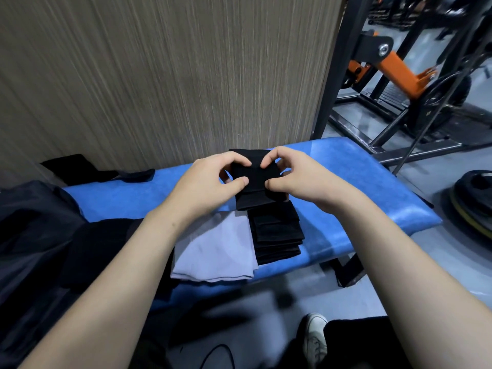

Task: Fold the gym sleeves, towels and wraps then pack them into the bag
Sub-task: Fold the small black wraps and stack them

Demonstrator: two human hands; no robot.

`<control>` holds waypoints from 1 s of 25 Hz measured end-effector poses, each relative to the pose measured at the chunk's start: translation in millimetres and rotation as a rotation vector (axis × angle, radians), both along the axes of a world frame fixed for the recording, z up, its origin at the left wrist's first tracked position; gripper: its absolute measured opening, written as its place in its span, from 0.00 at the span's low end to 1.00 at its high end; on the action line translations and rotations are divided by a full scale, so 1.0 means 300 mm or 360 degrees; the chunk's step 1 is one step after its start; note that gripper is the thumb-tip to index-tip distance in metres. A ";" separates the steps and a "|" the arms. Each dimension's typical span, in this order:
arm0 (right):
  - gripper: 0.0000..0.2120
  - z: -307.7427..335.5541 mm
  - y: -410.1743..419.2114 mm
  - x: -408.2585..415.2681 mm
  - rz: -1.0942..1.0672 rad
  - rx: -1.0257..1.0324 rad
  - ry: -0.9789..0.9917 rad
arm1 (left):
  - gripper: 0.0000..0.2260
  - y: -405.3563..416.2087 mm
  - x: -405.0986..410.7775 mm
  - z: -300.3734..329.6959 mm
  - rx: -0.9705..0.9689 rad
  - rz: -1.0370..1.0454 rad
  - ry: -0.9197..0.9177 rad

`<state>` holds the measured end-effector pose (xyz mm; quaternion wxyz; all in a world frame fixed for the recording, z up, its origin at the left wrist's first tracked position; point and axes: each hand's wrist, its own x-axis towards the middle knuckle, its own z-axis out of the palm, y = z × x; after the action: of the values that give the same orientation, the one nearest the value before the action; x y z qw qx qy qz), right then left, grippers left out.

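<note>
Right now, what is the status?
Left hand, right hand pinching black sleeve. Folded black stack, grey towel on bench. Nothing blocking.

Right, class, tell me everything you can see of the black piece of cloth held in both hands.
The black cloth is a small, soft, matt fabric piece, folded into a rough rectangle with layered edges showing at its near end. It is held above the blue bench, pinched between thumb and fingers of the left hand and the right hand. Its near edge hangs over a stack of folded black pieces; whether it touches them is unclear.
</note>
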<state>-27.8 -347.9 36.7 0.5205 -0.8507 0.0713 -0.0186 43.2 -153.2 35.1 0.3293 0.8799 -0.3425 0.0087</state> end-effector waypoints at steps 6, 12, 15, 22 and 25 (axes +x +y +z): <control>0.13 -0.003 -0.075 -0.076 0.0082 -0.0064 0.0245 | 0.10 -0.069 -0.036 -0.028 0.0168 -0.0085 0.0131; 0.15 -0.059 -0.091 -0.089 0.0276 -0.0440 0.0448 | 0.10 -0.104 -0.034 -0.075 0.0513 -0.0146 0.0173; 0.17 -0.056 -0.103 -0.079 0.0346 -0.0771 0.0507 | 0.10 -0.099 -0.028 -0.088 0.0576 -0.0174 0.0132; 0.17 -0.066 -0.088 -0.071 0.0333 -0.0835 0.0019 | 0.18 -0.094 -0.005 -0.107 0.0494 -0.0168 0.0040; 0.18 -0.094 -0.080 -0.060 0.0469 -0.0842 0.0095 | 0.17 -0.089 0.002 -0.122 0.0563 -0.0150 0.0105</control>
<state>-45.8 -372.0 8.6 0.2756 -0.9581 -0.0448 0.0643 43.8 -179.8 -1.6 0.1804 0.9069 -0.3686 -0.0959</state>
